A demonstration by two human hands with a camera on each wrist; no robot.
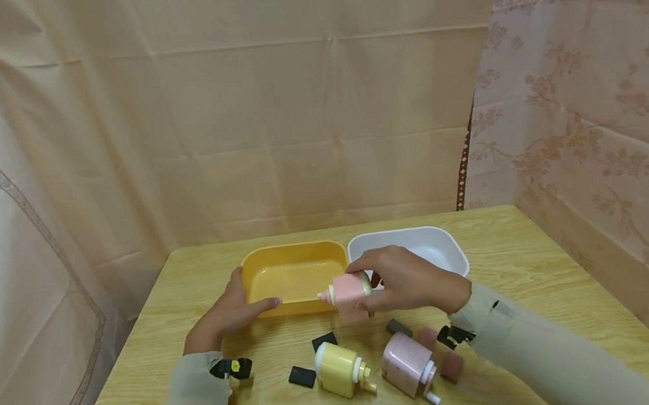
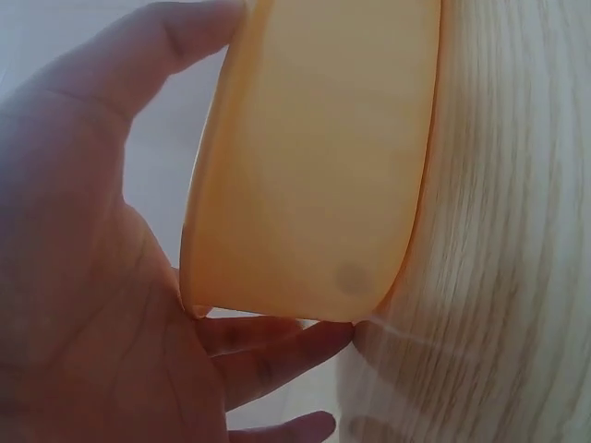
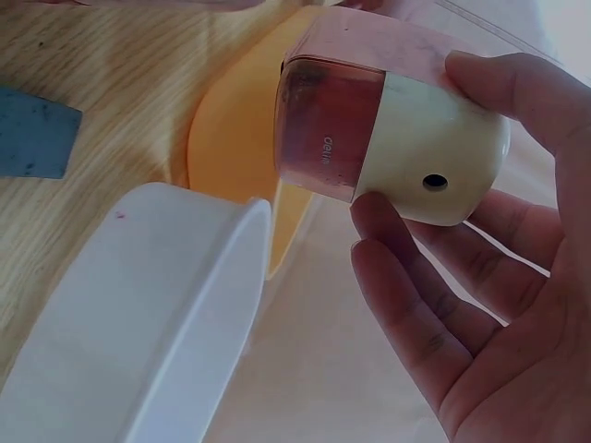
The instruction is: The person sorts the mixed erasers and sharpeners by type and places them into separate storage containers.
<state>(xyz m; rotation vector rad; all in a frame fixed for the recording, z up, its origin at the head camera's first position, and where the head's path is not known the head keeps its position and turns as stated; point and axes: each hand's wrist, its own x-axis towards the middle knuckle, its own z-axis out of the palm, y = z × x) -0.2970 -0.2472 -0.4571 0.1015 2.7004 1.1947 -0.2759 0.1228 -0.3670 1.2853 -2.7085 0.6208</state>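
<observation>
Wood-grain table (image 1: 547, 291), pink pencil sharpener (image 1: 348, 300) pinched in the right hand (image 1: 402, 279), clear of the palm, by the near right corner of the yellow tray (image 1: 294, 281), left hand (image 1: 232, 312) gripping the tray's left end

Pink-and-cream pencil sharpener (image 1: 349, 295), held sideways, crank end toward the yellow tray (image 1: 300, 308)

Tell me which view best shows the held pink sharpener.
The right wrist view: the pink sharpener is close up, its tinted window and round hole visible. The head view shows it small, partly covered by the right hand; the left wrist view lacks it.
</observation>
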